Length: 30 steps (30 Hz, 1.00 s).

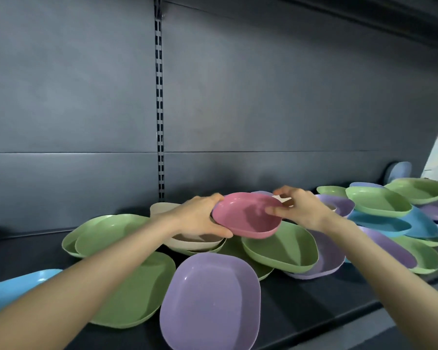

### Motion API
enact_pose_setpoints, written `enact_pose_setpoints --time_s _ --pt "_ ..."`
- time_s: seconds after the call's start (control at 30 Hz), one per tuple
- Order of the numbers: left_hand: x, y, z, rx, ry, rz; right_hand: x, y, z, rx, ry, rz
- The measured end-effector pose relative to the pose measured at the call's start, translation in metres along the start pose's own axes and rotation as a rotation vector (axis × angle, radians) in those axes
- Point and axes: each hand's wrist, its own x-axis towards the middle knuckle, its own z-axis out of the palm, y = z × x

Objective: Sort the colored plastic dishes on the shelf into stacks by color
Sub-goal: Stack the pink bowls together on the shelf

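Observation:
A pink dish (245,215) is held tilted above the pile at mid-shelf. My left hand (200,215) grips its left rim, thumb underneath. My right hand (301,208) pinches its right rim, thumb inside the dish. Below it lie a beige dish (195,242) and a green dish (281,248). A purple dish (210,299) lies at the front. Green dishes (106,233) lie to the left, and one large green dish (134,294) is partly hidden under my left forearm.
A blue dish (13,286) lies at the front left. To the right is a mixed pile of green (377,200), blue (390,223) and purple dishes (390,246). The dark shelf (301,304) has a grey back wall with a slotted upright (159,122).

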Motion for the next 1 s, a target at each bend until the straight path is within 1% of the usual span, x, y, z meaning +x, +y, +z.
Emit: enact_pose_setpoints --time_s 0.17,0.23,0.33,0.4,0.43,0.57,0.63,0.7,0.83,1.0 --pt "0.0 0.003 0.004 -0.058 -0.003 -0.03 0.003 0.002 0.003 0.093 -0.012 -0.035" --pt "-0.005 0.006 0.005 -0.097 0.023 -0.05 0.004 0.001 0.001 0.129 -0.013 -0.06" --pt "-0.019 0.018 -0.001 -0.177 0.147 -0.081 0.004 -0.002 -0.005 0.212 0.042 -0.093" --pt "-0.034 0.023 -0.007 -0.249 0.254 -0.128 0.002 -0.008 -0.007 0.323 0.056 -0.127" --pt "-0.043 0.022 -0.009 -0.31 0.308 -0.147 0.0 -0.012 -0.007 0.388 0.053 -0.145" --pt "-0.09 0.022 -0.019 -0.692 0.505 -0.165 -0.017 -0.046 -0.001 0.646 0.032 -0.226" --pt "-0.118 0.023 -0.024 -0.791 0.582 -0.162 -0.029 -0.069 0.006 0.752 0.0 -0.265" --pt "-0.147 0.02 -0.029 -0.827 0.648 -0.138 -0.041 -0.093 0.015 0.823 -0.047 -0.292" --pt "-0.202 0.012 -0.041 -0.924 0.785 -0.13 -0.065 -0.143 0.03 0.895 -0.169 -0.361" --pt "-0.273 -0.004 -0.056 -0.957 0.898 -0.157 -0.105 -0.211 0.049 0.997 -0.358 -0.421"
